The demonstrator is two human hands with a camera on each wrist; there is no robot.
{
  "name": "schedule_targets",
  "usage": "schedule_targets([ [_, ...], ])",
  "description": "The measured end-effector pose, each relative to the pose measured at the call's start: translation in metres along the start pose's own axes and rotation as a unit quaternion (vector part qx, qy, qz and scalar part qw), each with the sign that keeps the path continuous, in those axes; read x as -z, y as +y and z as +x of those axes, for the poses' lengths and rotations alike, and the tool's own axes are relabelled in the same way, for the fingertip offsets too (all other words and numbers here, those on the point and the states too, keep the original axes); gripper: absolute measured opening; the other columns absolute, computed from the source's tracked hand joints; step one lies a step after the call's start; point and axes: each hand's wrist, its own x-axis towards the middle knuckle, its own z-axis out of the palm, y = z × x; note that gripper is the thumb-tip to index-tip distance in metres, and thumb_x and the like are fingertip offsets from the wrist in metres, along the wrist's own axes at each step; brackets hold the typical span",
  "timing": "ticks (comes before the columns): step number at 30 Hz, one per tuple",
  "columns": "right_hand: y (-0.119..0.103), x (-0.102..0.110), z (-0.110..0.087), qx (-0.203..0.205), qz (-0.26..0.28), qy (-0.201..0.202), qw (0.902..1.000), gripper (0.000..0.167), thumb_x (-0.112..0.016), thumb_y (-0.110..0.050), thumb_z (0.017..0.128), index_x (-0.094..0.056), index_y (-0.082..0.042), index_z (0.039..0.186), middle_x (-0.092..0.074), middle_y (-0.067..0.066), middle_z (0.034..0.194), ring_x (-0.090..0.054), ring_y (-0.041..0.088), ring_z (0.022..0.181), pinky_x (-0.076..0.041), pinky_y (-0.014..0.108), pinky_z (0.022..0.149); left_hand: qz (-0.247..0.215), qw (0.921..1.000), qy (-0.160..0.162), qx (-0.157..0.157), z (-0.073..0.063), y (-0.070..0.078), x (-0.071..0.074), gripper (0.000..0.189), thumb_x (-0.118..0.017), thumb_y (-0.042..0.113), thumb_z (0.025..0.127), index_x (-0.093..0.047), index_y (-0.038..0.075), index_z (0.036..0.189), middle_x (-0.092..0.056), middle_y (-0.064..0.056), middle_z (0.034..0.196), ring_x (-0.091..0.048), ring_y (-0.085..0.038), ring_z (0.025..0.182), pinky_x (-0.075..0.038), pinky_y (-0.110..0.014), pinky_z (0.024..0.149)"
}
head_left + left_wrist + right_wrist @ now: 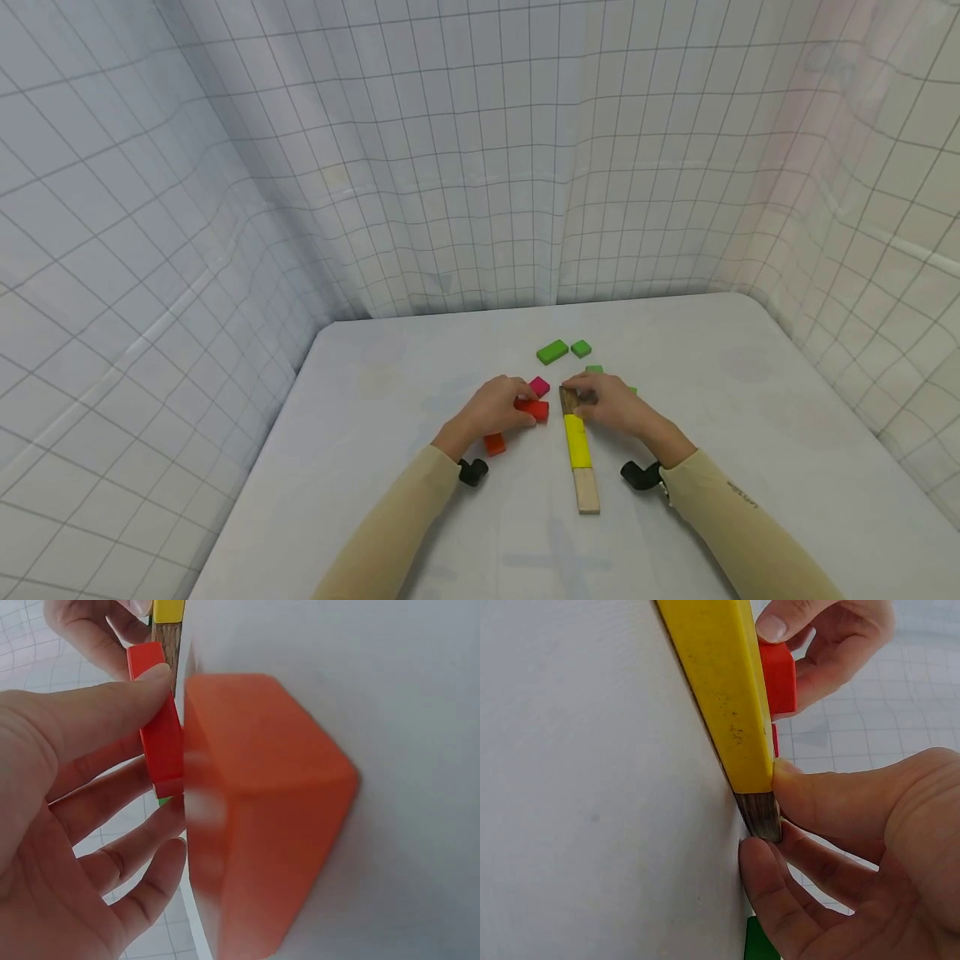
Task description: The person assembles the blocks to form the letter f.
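My left hand (495, 407) pinches a red block (537, 410) between thumb and fingers, left of a straight row of blocks. In the left wrist view that red block (159, 739) stands out past the thumb tip. The row runs from a pale wood block (587, 493) through yellow (577, 442) to a dark brown wood block (567, 402) at its far end. There my right hand (617, 405) holds the brown block, thumb by its joint with the yellow and fingers around its far end, as the right wrist view shows.
An orange-red block (494, 444) lies just under the left wrist, large in the left wrist view. Beyond the left hand is a pink block (540, 386). Several green blocks (552, 352) lie behind and beside the right hand on the white table (420, 350), enclosed by gridded curtains.
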Motion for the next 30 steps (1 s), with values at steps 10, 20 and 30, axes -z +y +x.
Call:
schedule_targets([
  [10, 0.0, 0.0, 0.0, 0.003, -0.004, 0.002, 1.0, 0.045, -0.075, -0.004, 0.089, -0.065, -0.007, 0.133, -0.064, 0.007, 0.127, -0.06, 0.023, 0.102, -0.053, 0.041, 0.089, 0.011, 0.9997, 0.002, 0.022, 0.013, 0.004, 0.001, 0.037, -0.081, 0.034, 0.087, -0.074, 0.018, 0.119, -0.069, 0.005, 0.115, -0.055, -0.014, 0.1, -0.05, -0.027, 0.086],
  [20, -0.001, 0.001, 0.001, 0.005, -0.004, -0.002, 1.0, 0.045, -0.075, -0.005, 0.09, -0.065, -0.007, 0.133, -0.064, 0.005, 0.124, -0.061, 0.026, 0.105, -0.053, 0.044, 0.091, 0.03, 0.9991, 0.02, 0.023, 0.024, 0.009, 0.001, 0.038, -0.082, 0.035, 0.086, -0.074, 0.015, 0.117, -0.069, 0.005, 0.107, -0.055, -0.014, 0.093, -0.049, -0.026, 0.081],
  [30, 0.001, -0.001, 0.002, -0.005, 0.002, -0.005, 1.0, 0.045, -0.076, -0.005, 0.089, -0.065, -0.008, 0.133, -0.064, 0.004, 0.123, -0.06, 0.024, 0.103, -0.053, 0.043, 0.091, 0.076, 0.9961, 0.039, 0.023, 0.035, 0.015, -0.006, 0.037, -0.084, 0.035, 0.084, -0.076, 0.013, 0.113, -0.07, 0.002, 0.103, -0.055, -0.014, 0.088, -0.049, -0.023, 0.077],
])
